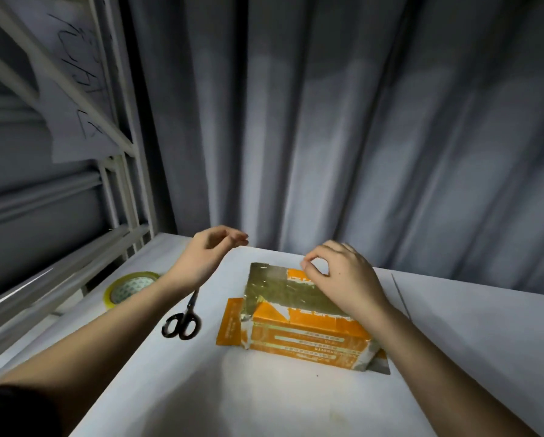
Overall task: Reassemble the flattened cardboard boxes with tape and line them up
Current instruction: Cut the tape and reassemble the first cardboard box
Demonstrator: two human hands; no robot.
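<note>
Right hand point(343, 279) pinches above the box point(299, 313), contents unclear; left hand point(211, 253), loosely curled, holds nothing visible; press tape flat.

Both bare forearms reach forward from the bottom corners of the view. The left hand point(206, 257) is raised, wrist bent, palm turned inward, fingers loosely curled with the tips close to the thumb; whether it holds anything cannot be told. The right hand point(343, 279) is lower, back facing up, with its thumb and forefinger tips pinched together in a ring and the other fingers curled.
</note>
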